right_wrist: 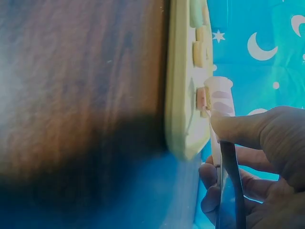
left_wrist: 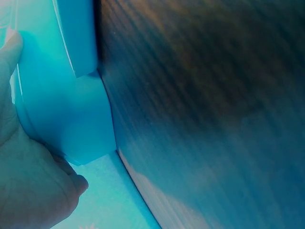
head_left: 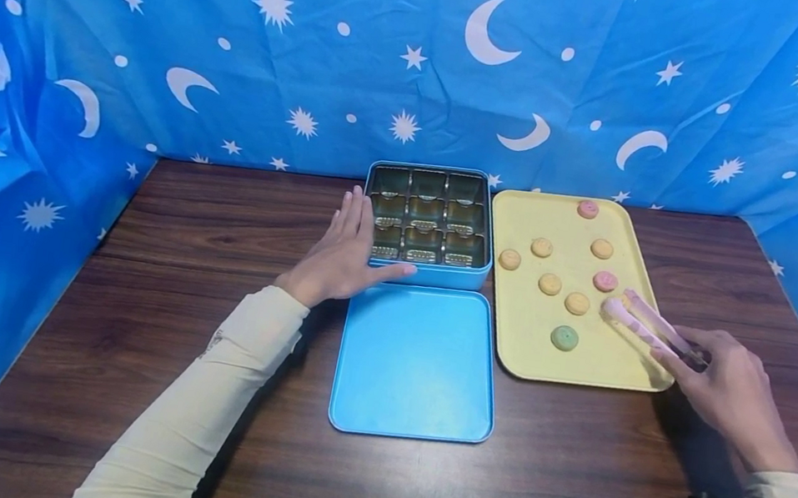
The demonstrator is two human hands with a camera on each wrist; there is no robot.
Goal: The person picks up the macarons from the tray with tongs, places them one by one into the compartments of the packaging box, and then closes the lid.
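A blue tin (head_left: 428,276) with a gold divided insert (head_left: 426,212) stands at the back. My left hand (head_left: 341,254) rests against its front left corner, fingers straight along the left side and thumb across the front. In the left wrist view that hand lies along the tin's blue wall (left_wrist: 66,119). My right hand (head_left: 736,390) grips tongs with pink tips (head_left: 635,324) over the right part of a yellow tray (head_left: 528,363). The tips are near a pink cookie (head_left: 605,281). Something yellowish shows between them; I cannot tell whether it is a cookie.
Yellow cookies (head_left: 577,304), another pink cookie (head_left: 587,209) and a green cookie (head_left: 565,338) lie spread over the tray. A blue lid (head_left: 418,361) lies flat before the tin. Behind the brown table (head_left: 224,201) hangs a blue star-and-moon cloth (head_left: 362,67).
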